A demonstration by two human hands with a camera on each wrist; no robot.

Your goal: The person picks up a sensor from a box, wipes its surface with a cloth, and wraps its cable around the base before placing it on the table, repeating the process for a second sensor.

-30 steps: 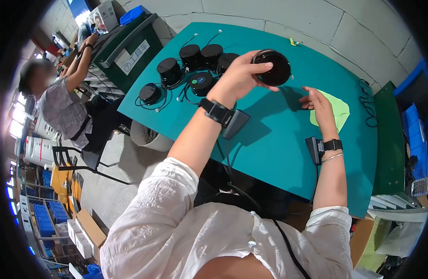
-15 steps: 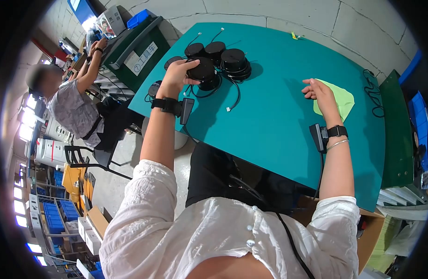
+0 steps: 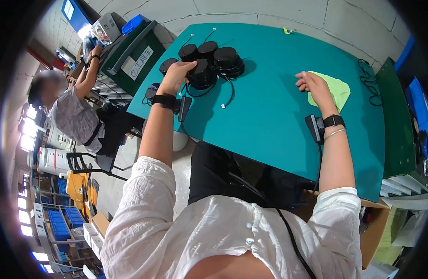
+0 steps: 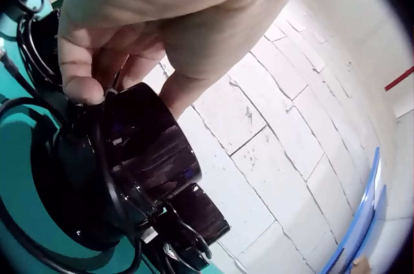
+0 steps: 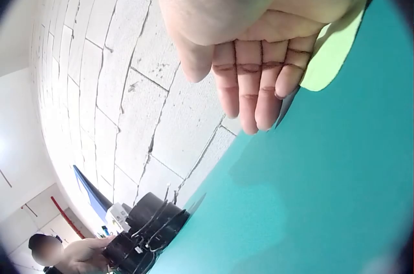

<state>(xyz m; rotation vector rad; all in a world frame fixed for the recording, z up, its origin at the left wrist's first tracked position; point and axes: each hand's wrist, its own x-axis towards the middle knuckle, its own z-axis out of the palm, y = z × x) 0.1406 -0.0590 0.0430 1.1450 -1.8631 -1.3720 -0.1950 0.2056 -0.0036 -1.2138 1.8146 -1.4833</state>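
Observation:
My left hand grips a glossy black round device at the front of a cluster on the left of the table. Close up in the left wrist view, the thumb and fingers hold the top part of the black cylinder. Black cable is coiled under and beside it. Behind it stand several similar black devices with cables and white plugs. To the right, my right hand is held with relaxed fingers and nothing in them, overlapping a light green cloth in the head view.
The green tabletop runs up to a white block wall. A thin black cable lies at its right edge. On the left, another person sits by a dark green tool cart. A green cabinet stands on the right.
My left hand has carried the black device from mid-table leftward to the cluster, then lowered it slightly. The right hand has stayed near the green cloth.

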